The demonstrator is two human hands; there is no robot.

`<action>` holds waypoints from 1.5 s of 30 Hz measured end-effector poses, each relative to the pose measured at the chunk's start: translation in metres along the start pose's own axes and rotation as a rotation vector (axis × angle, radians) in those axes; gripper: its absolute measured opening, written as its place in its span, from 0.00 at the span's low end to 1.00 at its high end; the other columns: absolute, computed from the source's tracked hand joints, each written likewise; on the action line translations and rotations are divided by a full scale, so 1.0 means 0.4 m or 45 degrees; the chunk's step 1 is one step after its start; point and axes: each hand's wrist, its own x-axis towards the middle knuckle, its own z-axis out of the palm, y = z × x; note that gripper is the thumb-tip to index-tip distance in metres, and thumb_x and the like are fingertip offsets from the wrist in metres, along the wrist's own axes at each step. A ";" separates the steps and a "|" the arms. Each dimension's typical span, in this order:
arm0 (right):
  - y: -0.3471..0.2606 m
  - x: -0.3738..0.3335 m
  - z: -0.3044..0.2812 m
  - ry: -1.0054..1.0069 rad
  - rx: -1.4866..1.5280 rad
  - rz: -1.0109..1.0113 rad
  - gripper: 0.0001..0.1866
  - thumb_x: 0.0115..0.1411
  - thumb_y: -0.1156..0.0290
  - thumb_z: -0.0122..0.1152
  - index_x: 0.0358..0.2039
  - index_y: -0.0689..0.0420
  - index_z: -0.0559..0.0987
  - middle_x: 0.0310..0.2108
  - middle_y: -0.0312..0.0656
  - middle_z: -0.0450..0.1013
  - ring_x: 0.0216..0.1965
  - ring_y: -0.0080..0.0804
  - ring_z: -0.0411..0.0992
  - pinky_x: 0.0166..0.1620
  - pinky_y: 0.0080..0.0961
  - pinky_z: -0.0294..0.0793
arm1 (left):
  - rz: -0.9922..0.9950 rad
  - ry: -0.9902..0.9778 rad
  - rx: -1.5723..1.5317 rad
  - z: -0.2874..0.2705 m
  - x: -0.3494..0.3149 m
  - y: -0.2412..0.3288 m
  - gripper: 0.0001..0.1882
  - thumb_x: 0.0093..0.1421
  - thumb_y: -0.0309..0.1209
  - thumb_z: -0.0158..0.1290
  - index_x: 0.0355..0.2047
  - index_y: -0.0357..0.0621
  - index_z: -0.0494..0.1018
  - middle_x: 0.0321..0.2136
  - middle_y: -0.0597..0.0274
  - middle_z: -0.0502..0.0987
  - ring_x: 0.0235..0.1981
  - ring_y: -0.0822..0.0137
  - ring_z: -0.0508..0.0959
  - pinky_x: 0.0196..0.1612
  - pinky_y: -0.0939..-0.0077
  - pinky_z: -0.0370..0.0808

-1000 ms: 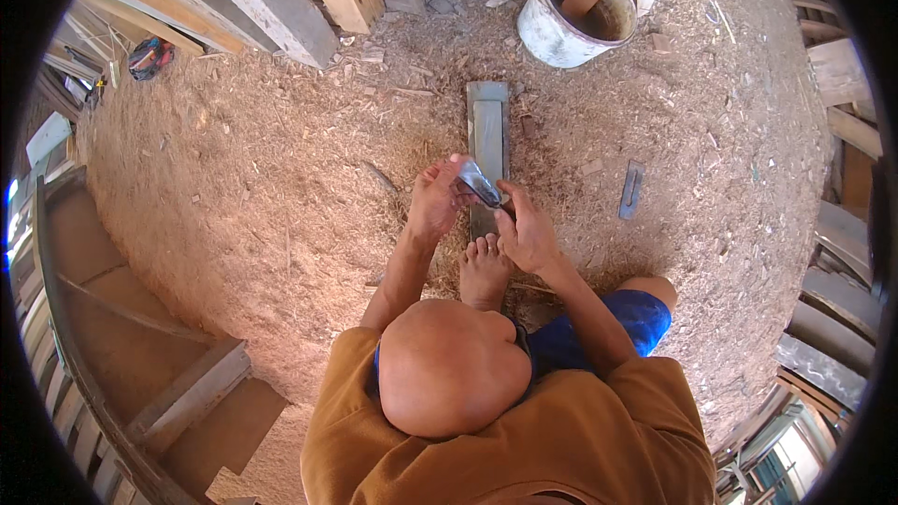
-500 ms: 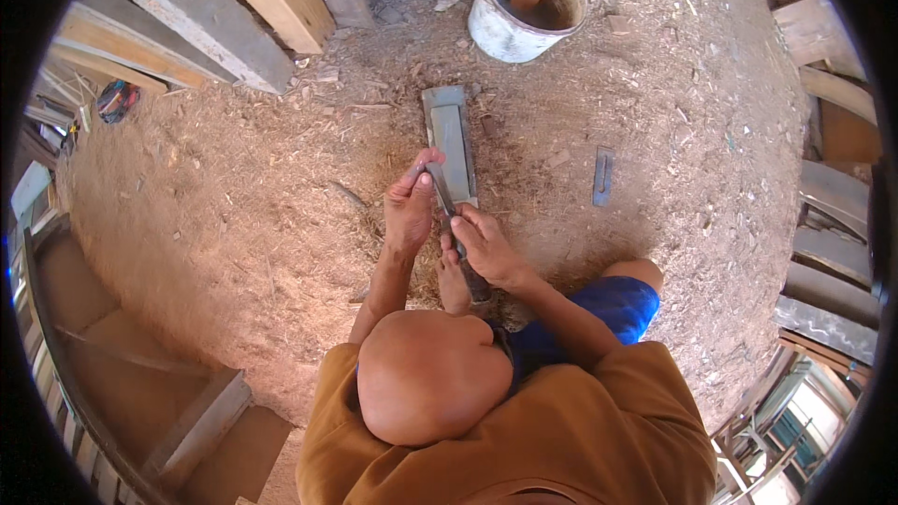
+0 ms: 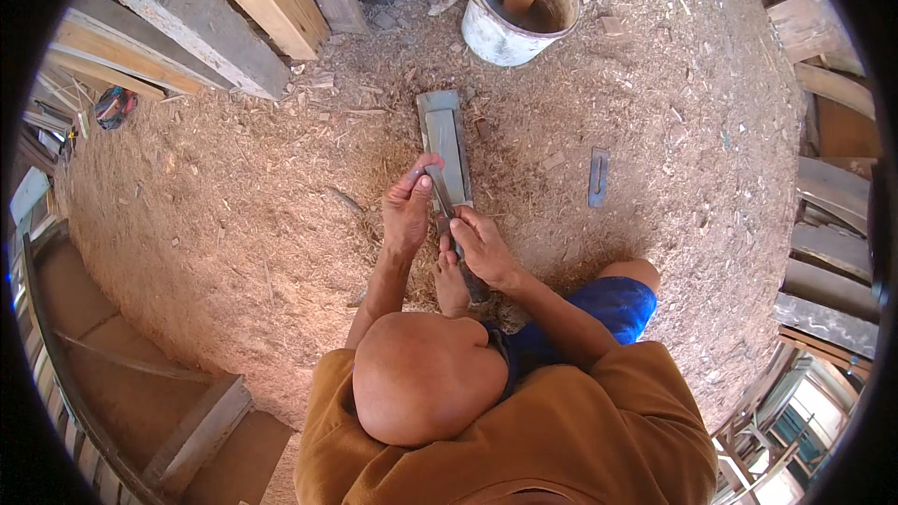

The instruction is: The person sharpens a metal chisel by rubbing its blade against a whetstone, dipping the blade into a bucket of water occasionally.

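Observation:
A chisel (image 3: 440, 189) with a grey metal blade and a dark handle is held in both hands, slanting above the ground. My left hand (image 3: 406, 213) pinches the blade's far end between thumb and fingers. Around the chisel lower down, near its handle, my right hand (image 3: 485, 245) is closed. Just beyond the hands a grey sharpening stone (image 3: 448, 136) lies on a longer flat base on the ground; the hands and chisel cover part of its near end. My bare foot (image 3: 452, 285) shows between the forearms, beside the handle.
A white bucket (image 3: 508, 45) holding murky liquid and a brown block stands ahead. A slotted metal blade (image 3: 599, 176) lies to the right. Timber planks (image 3: 196, 28) lean at the far left; more wood (image 3: 832, 252) is stacked right. Shavings cover the ground.
The view has shifted slightly, so the bucket and the stone appear a little farther left. Both hands keep the same hold on the chisel.

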 end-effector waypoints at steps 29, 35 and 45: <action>-0.021 -0.014 -0.035 0.024 -0.150 -0.084 0.14 0.76 0.66 0.44 0.51 0.63 0.72 0.29 0.38 0.74 0.26 0.22 0.72 0.34 0.26 0.75 | -0.025 -0.114 0.097 0.019 0.013 0.000 0.20 0.77 0.30 0.47 0.66 0.40 0.72 0.54 0.64 0.80 0.53 0.74 0.77 0.59 0.76 0.72; -0.035 -0.030 -0.031 0.057 -0.170 -0.135 0.14 0.77 0.65 0.45 0.49 0.63 0.72 0.28 0.37 0.75 0.25 0.20 0.71 0.33 0.25 0.76 | -0.003 -0.218 0.035 0.020 0.021 -0.026 0.24 0.77 0.28 0.44 0.71 0.39 0.65 0.62 0.57 0.76 0.62 0.64 0.76 0.65 0.67 0.71; -0.045 -0.040 -0.082 0.369 -1.229 -0.694 0.15 0.69 0.69 0.56 0.50 0.66 0.78 0.38 0.62 0.78 0.38 0.65 0.78 0.42 0.50 0.78 | -0.291 -0.109 -0.097 0.038 -0.010 0.058 0.18 0.72 0.29 0.57 0.61 0.41 0.74 0.45 0.63 0.82 0.42 0.71 0.82 0.45 0.69 0.83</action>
